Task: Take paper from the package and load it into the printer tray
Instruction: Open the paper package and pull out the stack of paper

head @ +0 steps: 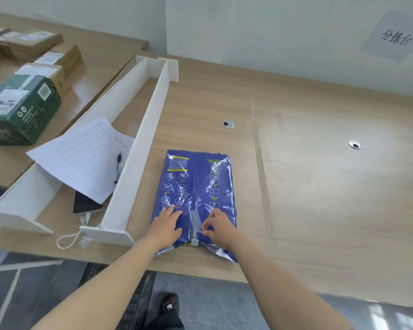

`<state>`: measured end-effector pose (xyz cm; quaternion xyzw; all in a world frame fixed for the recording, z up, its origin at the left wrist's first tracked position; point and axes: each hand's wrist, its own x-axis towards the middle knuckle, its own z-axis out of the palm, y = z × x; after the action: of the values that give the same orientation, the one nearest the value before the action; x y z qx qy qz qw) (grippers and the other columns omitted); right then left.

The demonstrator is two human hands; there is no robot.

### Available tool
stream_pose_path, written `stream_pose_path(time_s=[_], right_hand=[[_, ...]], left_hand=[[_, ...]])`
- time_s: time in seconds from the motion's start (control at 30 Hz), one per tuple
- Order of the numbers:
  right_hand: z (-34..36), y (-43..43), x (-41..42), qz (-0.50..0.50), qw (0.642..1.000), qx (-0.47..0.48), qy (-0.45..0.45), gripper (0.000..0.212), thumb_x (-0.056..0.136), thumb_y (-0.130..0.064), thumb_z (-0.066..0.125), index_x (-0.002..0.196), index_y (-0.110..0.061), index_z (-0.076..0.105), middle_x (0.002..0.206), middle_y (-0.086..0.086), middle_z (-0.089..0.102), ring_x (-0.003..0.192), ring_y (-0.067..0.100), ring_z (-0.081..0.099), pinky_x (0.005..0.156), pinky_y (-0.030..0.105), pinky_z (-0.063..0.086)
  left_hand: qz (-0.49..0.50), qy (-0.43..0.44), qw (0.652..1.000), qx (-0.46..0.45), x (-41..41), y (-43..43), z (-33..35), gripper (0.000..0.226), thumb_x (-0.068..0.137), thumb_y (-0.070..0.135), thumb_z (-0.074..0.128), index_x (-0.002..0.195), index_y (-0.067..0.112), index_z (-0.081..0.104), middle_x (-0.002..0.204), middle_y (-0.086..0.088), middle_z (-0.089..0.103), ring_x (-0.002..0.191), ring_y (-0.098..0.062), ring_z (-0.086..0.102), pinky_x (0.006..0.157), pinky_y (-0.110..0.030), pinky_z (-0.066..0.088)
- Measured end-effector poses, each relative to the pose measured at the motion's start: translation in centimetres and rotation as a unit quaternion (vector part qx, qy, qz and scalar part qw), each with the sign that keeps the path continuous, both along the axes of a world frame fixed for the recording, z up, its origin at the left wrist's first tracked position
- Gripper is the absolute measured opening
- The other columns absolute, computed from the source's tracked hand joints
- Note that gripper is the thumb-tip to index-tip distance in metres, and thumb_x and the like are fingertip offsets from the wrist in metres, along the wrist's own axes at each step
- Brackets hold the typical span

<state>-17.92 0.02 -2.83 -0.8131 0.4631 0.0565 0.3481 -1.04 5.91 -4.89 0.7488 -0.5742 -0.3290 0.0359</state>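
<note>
A blue paper package [198,184] lies flat on the wooden table, its printed back side up, with a strip of clear tape [193,225] along the seam at its near end. My left hand [166,226] rests flat on the near left part of the wrapper, fingers spread. My right hand [218,226] sits on the near right part, thumb and forefinger pinching at the edge of the tape. The near flaps of the wrapper are crumpled and partly loose. No printer or printer tray is in view.
A long white divider frame [138,148] stands left of the package, holding a printed form [86,156], a pen [118,166], a phone [85,203] and a white cable [74,236]. Cardboard boxes and a green box [22,108] sit far left. The table edge [200,270] is close.
</note>
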Motion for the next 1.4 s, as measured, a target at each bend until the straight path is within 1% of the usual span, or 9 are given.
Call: stream_pose_path(time_s=[0.43, 0.67, 0.8, 0.9, 0.93, 1.03, 1.23, 1.3, 1.4], right_hand=[[0.2, 5.3, -4.9, 0.092, 0.992, -0.042, 0.075, 0.023, 0.089, -0.021, 0.056, 0.107, -0.015, 0.069, 0.127, 0.009, 0.047, 0.119, 0.028, 0.04, 0.102, 0.037, 0.036], [0.0, 7.5, -8.6, 0.143, 0.976, 0.022, 0.16, 0.022, 0.083, -0.02, 0.061, 0.102, -0.021, 0.073, 0.097, -0.004, 0.052, 0.119, 0.026, 0.046, 0.099, 0.035, 0.04], [0.0, 7.7, -10.3, 0.058, 0.973, 0.126, 0.183, 0.028, 0.083, -0.022, 0.061, 0.103, -0.006, 0.072, 0.108, 0.01, 0.071, 0.109, 0.024, 0.061, 0.093, 0.031, 0.047], [0.3, 6.5, -11.4, -0.025, 0.968, 0.141, 0.206, 0.037, 0.089, -0.033, 0.052, 0.101, -0.005, 0.073, 0.065, -0.001, 0.069, 0.089, 0.02, 0.062, 0.089, 0.029, 0.044], [0.2, 6.0, -11.9, -0.051, 0.966, 0.136, 0.216, 0.037, 0.091, -0.029, 0.048, 0.101, -0.004, 0.074, 0.065, -0.005, 0.073, 0.089, 0.018, 0.063, 0.092, 0.028, 0.044], [-0.2, 4.6, -13.0, -0.112, 0.963, 0.086, 0.229, 0.034, 0.091, -0.017, 0.043, 0.104, -0.002, 0.071, 0.106, 0.01, 0.074, 0.104, 0.024, 0.064, 0.092, 0.027, 0.048], [0.6, 2.5, -8.8, -0.104, 0.991, -0.043, 0.077, 0.03, 0.091, -0.019, 0.049, 0.063, -0.012, 0.055, 0.091, 0.018, 0.056, 0.08, 0.024, 0.052, 0.068, 0.025, 0.037], [0.8, 2.4, -6.6, -0.066, 0.997, -0.043, 0.028, 0.014, 0.091, -0.021, 0.053, 0.091, -0.013, 0.064, 0.101, 0.009, 0.05, 0.098, 0.024, 0.053, 0.079, 0.026, 0.039], [0.2, 2.1, -3.7, 0.027, 0.998, -0.053, 0.025, 0.037, 0.089, -0.021, 0.056, 0.126, -0.015, 0.052, 0.129, 0.008, 0.047, 0.123, 0.023, 0.042, 0.104, 0.031, 0.036]], left_hand=[[0.042, 0.014, 0.999, 0.003, -2.2, 4.7, 0.9, 0.05, 0.093, 0.019, 0.045, 0.14, 0.009, 0.034, 0.148, -0.006, 0.034, 0.136, -0.024, 0.03, 0.113, -0.04, 0.03], [0.082, 0.035, 0.996, -0.004, -1.7, 5.8, 1.6, 0.04, 0.093, 0.012, 0.045, 0.133, 0.007, 0.041, 0.138, -0.013, 0.045, 0.133, -0.031, 0.034, 0.109, -0.043, 0.036], [0.094, 0.051, 0.994, -0.015, -1.7, 5.7, 2.0, 0.039, 0.093, 0.008, 0.045, 0.131, 0.008, 0.041, 0.138, -0.013, 0.046, 0.132, -0.03, 0.037, 0.109, -0.044, 0.038], [0.094, 0.057, 0.994, -0.022, -1.9, 5.6, 2.2, 0.039, 0.093, 0.011, 0.046, 0.132, 0.01, 0.04, 0.137, -0.01, 0.047, 0.128, -0.026, 0.041, 0.106, -0.04, 0.042], [0.092, 0.056, 0.994, -0.024, -2.0, 5.6, 2.2, 0.042, 0.093, 0.013, 0.046, 0.134, 0.011, 0.039, 0.137, -0.009, 0.046, 0.128, -0.025, 0.042, 0.104, -0.038, 0.042], [0.086, 0.05, 0.995, -0.027, -2.1, 5.5, 2.1, 0.045, 0.093, 0.015, 0.047, 0.137, 0.013, 0.036, 0.139, -0.008, 0.045, 0.124, -0.023, 0.045, 0.1, -0.035, 0.043], [0.047, 0.009, 0.998, -0.049, -1.6, 4.6, 1.5, 0.05, 0.09, 0.017, 0.053, 0.137, 0.016, 0.035, 0.14, -0.006, 0.043, 0.126, -0.022, 0.045, 0.102, -0.035, 0.043], [0.021, -0.018, 0.998, -0.049, -1.4, 4.0, 1.2, 0.056, 0.09, 0.02, 0.054, 0.14, 0.017, 0.031, 0.149, -0.005, 0.034, 0.136, -0.023, 0.035, 0.11, -0.038, 0.038], [-0.032, -0.083, 0.996, -0.031, -1.2, 3.2, 0.8, 0.065, 0.091, 0.025, 0.054, 0.146, 0.021, 0.02, 0.159, -0.002, 0.011, 0.147, -0.025, 0.01, 0.119, -0.043, 0.023]])
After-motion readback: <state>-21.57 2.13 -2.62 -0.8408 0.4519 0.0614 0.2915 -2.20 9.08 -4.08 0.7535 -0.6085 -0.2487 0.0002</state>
